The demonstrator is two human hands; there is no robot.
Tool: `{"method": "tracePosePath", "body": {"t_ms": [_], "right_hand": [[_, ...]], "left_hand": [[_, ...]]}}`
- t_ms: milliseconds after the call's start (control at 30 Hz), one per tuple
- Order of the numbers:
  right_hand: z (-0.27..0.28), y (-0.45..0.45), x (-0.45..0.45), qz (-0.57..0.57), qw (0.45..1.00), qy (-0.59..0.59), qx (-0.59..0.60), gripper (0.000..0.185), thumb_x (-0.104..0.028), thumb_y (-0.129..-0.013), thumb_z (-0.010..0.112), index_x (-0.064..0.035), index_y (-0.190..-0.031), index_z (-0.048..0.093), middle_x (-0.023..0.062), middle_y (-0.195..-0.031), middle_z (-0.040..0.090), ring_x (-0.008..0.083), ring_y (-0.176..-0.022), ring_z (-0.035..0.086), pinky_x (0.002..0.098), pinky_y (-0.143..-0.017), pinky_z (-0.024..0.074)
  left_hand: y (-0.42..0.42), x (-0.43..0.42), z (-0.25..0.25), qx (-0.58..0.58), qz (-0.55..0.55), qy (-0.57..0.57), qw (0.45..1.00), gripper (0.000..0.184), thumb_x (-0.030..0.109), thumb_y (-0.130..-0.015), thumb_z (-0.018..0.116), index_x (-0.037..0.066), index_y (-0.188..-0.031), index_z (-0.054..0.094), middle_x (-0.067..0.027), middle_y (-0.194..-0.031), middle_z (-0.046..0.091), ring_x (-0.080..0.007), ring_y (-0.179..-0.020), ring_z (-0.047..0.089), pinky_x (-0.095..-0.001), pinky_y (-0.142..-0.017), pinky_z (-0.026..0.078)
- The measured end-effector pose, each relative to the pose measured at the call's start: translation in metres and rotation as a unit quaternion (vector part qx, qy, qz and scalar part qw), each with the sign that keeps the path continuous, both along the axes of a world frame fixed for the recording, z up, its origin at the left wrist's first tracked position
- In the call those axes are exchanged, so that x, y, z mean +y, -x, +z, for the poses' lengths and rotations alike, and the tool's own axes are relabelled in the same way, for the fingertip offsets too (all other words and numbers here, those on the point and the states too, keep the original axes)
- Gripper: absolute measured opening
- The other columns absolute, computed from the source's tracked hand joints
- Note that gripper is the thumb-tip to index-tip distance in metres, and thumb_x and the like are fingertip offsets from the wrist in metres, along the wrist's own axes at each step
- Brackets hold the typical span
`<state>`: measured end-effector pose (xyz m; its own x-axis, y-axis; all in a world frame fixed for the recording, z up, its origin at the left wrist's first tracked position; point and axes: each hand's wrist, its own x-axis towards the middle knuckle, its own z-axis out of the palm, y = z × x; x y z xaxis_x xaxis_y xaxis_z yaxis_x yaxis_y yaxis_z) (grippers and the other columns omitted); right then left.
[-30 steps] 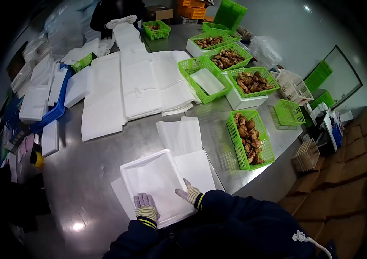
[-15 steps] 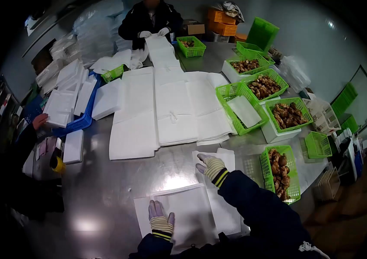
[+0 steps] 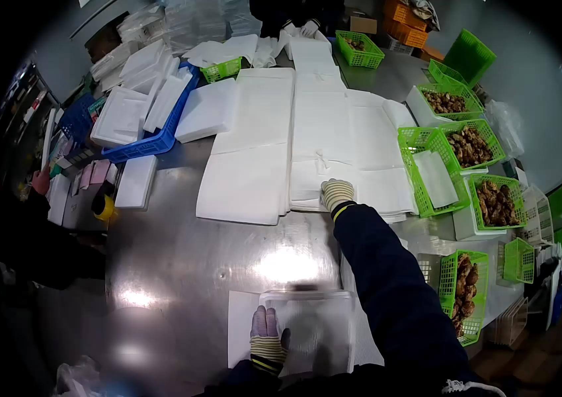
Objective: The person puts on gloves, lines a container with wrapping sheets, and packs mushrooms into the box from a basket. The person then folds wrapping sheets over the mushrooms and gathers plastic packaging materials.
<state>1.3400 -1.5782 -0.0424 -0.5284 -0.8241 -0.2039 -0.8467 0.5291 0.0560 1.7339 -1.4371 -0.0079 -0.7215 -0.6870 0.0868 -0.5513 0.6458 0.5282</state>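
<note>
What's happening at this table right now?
The person's gloved left hand rests on a shallow white rectangular foam-like tray, while the right hand reaches over the near edge of the flat white paper-like sheets. A co-worker's white-gloved hands are at the sheets' far end. Green plastic baskets of brown, mushroom-like pieces stand along the right side.

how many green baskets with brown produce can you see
5: far basket at top; upper basket, middle basket, lower basket along the right; nearest basket below them. Others may be hidden.
</note>
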Motion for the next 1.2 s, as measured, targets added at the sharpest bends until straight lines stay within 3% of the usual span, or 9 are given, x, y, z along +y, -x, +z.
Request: {"method": "tracePosePath", "body": {"t_ms": [233, 400, 533, 600, 767, 833, 967, 1100, 1200], "right_hand": [[0.128, -0.130, 0.111, 0.186, 0.835, -0.002, -0.517, 0.022, -0.020, -0.072, 0.065, -0.0031, -0.086, 0.065, 0.0041, -0.070, 0.062, 0.0114, -0.065, 0.055, 0.0269, -0.062, 0.0451], [0.168, -0.175, 0.181, 0.164, 0.748, -0.094, -0.636, 0.018, -0.016, -0.077, 0.065, -0.0009, -0.087, 0.064, 0.0004, -0.069, 0.060, 0.0070, -0.064, 0.052, 0.0234, -0.060, 0.0420], [0.189, -0.191, 0.219, 0.101, 0.723, -0.088, -0.678, 0.018, -0.014, -0.077, 0.064, -0.0001, -0.090, 0.065, 0.0008, -0.069, 0.060, 0.0067, -0.062, 0.052, 0.0221, -0.059, 0.0420], [0.188, -0.197, 0.234, 0.008, 0.671, -0.019, -0.741, 0.021, -0.014, -0.080, 0.061, 0.0036, -0.092, 0.065, 0.0034, -0.068, 0.060, 0.0071, -0.058, 0.051, 0.0196, -0.059, 0.0414], [0.165, -0.192, 0.290, -0.144, 0.355, 0.298, -0.874, 0.060, -0.048, -0.084, 0.056, 0.0051, -0.112, 0.055, 0.0188, -0.105, 0.060, 0.0215, -0.096, 0.059, 0.0304, -0.084, 0.0471], [0.149, -0.200, 0.306, -0.100, 0.373, 0.413, -0.825, 0.059, -0.049, -0.082, 0.059, 0.0017, -0.112, 0.056, 0.0157, -0.107, 0.060, 0.0211, -0.099, 0.058, 0.0319, -0.086, 0.0460], [0.168, -0.218, 0.323, -0.134, 0.685, 0.405, -0.591, 0.037, -0.031, -0.084, 0.063, 0.0012, -0.103, 0.063, 0.0009, -0.082, 0.063, 0.0076, -0.077, 0.056, 0.0208, -0.071, 0.0444], [0.178, -0.227, 0.323, -0.188, 0.647, 0.449, -0.586, 0.029, -0.022, -0.081, 0.066, 0.0021, -0.098, 0.065, -0.0013, -0.068, 0.058, 0.0049, -0.058, 0.047, 0.0182, -0.055, 0.0385], [0.169, -0.222, 0.331, -0.162, 0.489, 0.475, -0.713, 0.028, -0.016, -0.082, 0.064, 0.0028, -0.103, 0.063, 0.0070, -0.090, 0.065, 0.0108, -0.079, 0.057, 0.0224, -0.073, 0.0450]], "left_hand": [[-0.002, 0.000, -0.013, 0.101, 0.019, 0.014, 0.995, 0.066, 0.021, -0.070, 0.069, -0.004, -0.124, 0.039, -0.0277, -0.124, 0.039, -0.0432, -0.109, 0.043, -0.0449, -0.092, 0.040], [0.002, -0.022, -0.039, 0.118, 0.002, -0.384, 0.916, 0.076, 0.019, -0.068, 0.075, 0.001, -0.129, 0.034, -0.0193, -0.126, 0.043, -0.0324, -0.112, 0.046, -0.0382, -0.094, 0.041], [-0.011, -0.014, 0.095, 0.417, -0.083, -0.101, 0.899, 0.065, 0.024, -0.066, 0.080, 0.005, -0.120, 0.050, -0.0157, -0.121, 0.051, -0.0246, -0.110, 0.051, -0.0346, -0.094, 0.041], [-0.024, -0.021, 0.100, 0.327, -0.142, -0.335, 0.872, 0.043, 0.018, -0.071, 0.076, 0.001, -0.107, 0.060, -0.0110, -0.102, 0.062, -0.0185, -0.095, 0.059, -0.0298, -0.085, 0.046], [-0.020, -0.007, 0.109, 0.371, 0.030, -0.424, 0.826, 0.024, 0.015, -0.077, 0.072, -0.001, -0.093, 0.065, -0.0053, -0.081, 0.066, -0.0105, -0.074, 0.059, -0.0230, -0.071, 0.048], [-0.018, 0.000, 0.109, 0.387, 0.056, -0.415, 0.821, 0.024, 0.017, -0.078, 0.071, -0.001, -0.093, 0.065, -0.0038, -0.078, 0.065, -0.0095, -0.073, 0.058, -0.0225, -0.069, 0.047], [-0.020, 0.003, 0.103, 0.365, 0.060, -0.429, 0.824, 0.026, 0.020, -0.079, 0.071, 0.000, -0.094, 0.065, -0.0026, -0.079, 0.064, -0.0087, -0.071, 0.056, -0.0231, -0.067, 0.046], [-0.024, 0.000, 0.110, 0.409, 0.010, -0.454, 0.791, 0.028, 0.020, -0.082, 0.066, 0.001, -0.102, 0.064, -0.0023, -0.090, 0.064, -0.0069, -0.081, 0.054, -0.0217, -0.076, 0.043], [-0.038, -0.019, 0.105, 0.400, -0.086, -0.605, 0.684, 0.028, 0.015, -0.082, 0.064, 0.001, -0.106, 0.061, -0.0053, -0.095, 0.063, -0.0104, -0.085, 0.056, -0.0230, -0.080, 0.044]]}}
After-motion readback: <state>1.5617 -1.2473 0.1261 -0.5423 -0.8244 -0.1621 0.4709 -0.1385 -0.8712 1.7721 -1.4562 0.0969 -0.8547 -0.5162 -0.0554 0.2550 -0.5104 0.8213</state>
